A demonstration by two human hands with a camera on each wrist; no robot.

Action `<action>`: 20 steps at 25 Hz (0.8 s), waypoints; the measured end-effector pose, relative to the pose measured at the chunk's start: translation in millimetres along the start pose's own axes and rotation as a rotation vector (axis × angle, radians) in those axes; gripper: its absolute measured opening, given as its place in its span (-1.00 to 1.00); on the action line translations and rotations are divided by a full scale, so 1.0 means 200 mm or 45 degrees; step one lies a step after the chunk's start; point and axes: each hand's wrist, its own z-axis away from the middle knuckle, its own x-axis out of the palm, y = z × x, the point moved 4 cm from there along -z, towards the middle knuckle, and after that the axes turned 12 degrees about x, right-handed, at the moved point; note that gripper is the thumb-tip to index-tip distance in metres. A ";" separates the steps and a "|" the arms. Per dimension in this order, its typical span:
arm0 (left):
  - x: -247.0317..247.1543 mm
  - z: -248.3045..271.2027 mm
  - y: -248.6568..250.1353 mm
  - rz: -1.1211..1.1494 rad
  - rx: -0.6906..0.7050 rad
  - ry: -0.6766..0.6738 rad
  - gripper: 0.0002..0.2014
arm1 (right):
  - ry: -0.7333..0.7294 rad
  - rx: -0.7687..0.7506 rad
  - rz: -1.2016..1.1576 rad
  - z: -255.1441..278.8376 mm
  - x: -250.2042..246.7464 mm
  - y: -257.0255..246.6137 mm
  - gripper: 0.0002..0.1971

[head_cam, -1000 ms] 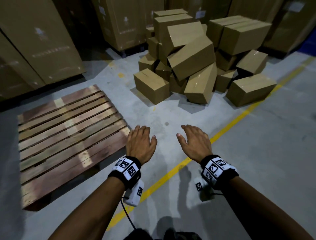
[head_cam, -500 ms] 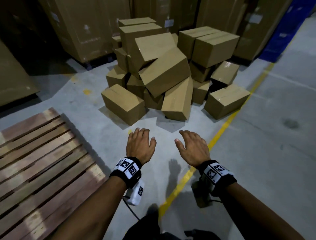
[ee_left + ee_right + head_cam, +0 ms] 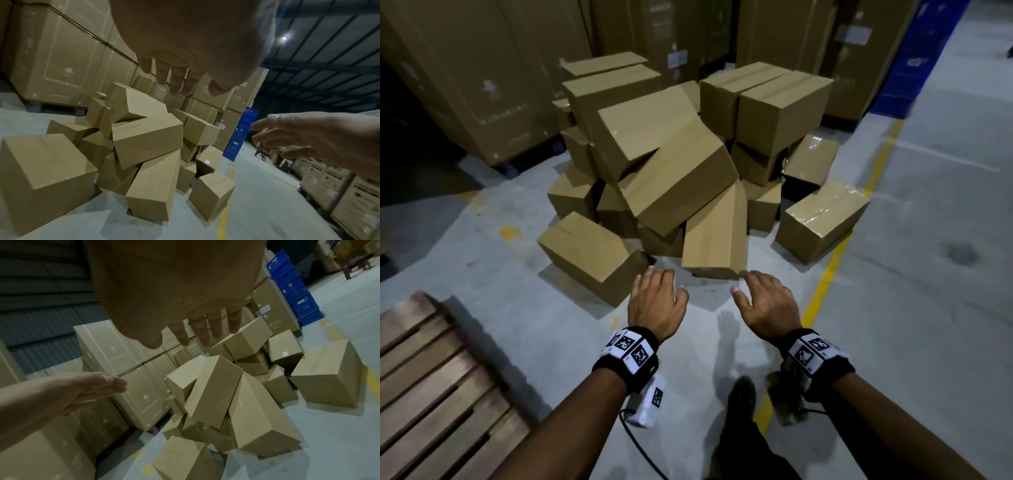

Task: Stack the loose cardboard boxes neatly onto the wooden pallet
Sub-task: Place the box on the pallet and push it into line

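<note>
A jumbled pile of brown cardboard boxes (image 3: 681, 178) lies on the concrete floor ahead. A tilted box (image 3: 717, 236) leans down toward me at its front, and another box (image 3: 589, 251) lies at the front left. My left hand (image 3: 657, 301) and right hand (image 3: 767, 301) reach forward, palms down, fingers straight, holding nothing, just short of the pile. The wooden pallet (image 3: 431, 383) sits at the lower left with nothing on the part in view. Both wrist views show the pile (image 3: 148, 139) (image 3: 216, 386) below the outstretched fingers.
Tall stacks of large cartons (image 3: 482, 68) stand behind the pile. Blue crates (image 3: 914, 58) stand at the back right. A yellow floor line (image 3: 832, 267) runs past the right side of the pile. A lone box (image 3: 822, 219) sits beside that line.
I have walked closer to the pile, which now fills more of the view. The pallet has slid to the lower left. Both hands stay outstretched and empty.
</note>
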 end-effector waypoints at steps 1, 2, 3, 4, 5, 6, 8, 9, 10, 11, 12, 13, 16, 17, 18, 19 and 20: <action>0.03 -0.14 0.00 -0.003 0.007 -0.013 -0.33 | -0.011 0.008 -0.021 -0.15 0.01 0.04 -0.41; 0.06 -0.29 0.01 -0.013 0.011 -0.028 -0.34 | -0.022 0.012 -0.026 -0.29 0.02 0.09 -0.42; 0.08 -0.44 0.03 -0.028 0.009 -0.039 -0.35 | -0.033 0.006 -0.013 -0.44 0.01 0.13 -0.43; 0.08 -0.55 0.05 -0.042 0.013 -0.042 -0.36 | -0.026 0.000 -0.020 -0.55 0.00 0.16 -0.43; 0.07 -0.70 0.08 -0.039 0.025 -0.053 -0.37 | -0.036 0.002 -0.036 -0.70 -0.02 0.21 -0.43; 0.06 -0.85 0.12 -0.026 0.043 -0.056 -0.37 | -0.054 0.010 -0.045 -0.84 -0.05 0.25 -0.42; 0.02 -1.15 0.20 -0.007 0.080 -0.019 -0.39 | -0.035 0.035 -0.029 -1.10 -0.15 0.32 -0.37; 0.00 -1.29 0.23 -0.004 0.091 -0.007 -0.43 | -0.039 0.060 -0.036 -1.22 -0.19 0.35 -0.34; 0.00 -1.41 0.27 -0.004 0.110 -0.005 -0.47 | -0.051 0.094 -0.046 -1.32 -0.23 0.39 -0.31; 0.00 -1.54 0.30 -0.005 0.131 0.005 -0.51 | -0.053 0.125 -0.037 -1.42 -0.26 0.42 -0.29; 0.01 -1.63 0.33 -0.007 0.145 0.012 -0.52 | -0.035 0.152 -0.024 -1.49 -0.29 0.45 -0.29; 0.02 -1.75 0.35 0.007 0.155 0.004 -0.52 | -0.053 0.188 -0.009 -1.58 -0.30 0.48 -0.27; 0.11 -2.12 0.40 0.048 0.210 -0.025 -0.51 | -0.101 0.289 0.036 -1.86 -0.29 0.64 -0.17; 0.14 -2.25 0.41 0.053 0.230 -0.041 -0.50 | -0.089 0.309 0.055 -1.97 -0.28 0.70 -0.15; 0.18 -2.40 0.41 0.074 0.239 -0.058 -0.50 | -0.086 0.330 0.076 -2.07 -0.27 0.75 -0.14; 0.21 -2.52 0.42 0.093 0.251 -0.083 -0.50 | -0.093 0.355 0.090 -2.17 -0.27 0.79 -0.16; 0.24 -2.66 0.42 0.105 0.276 -0.092 -0.51 | -0.101 0.402 0.093 -2.28 -0.27 0.83 -0.24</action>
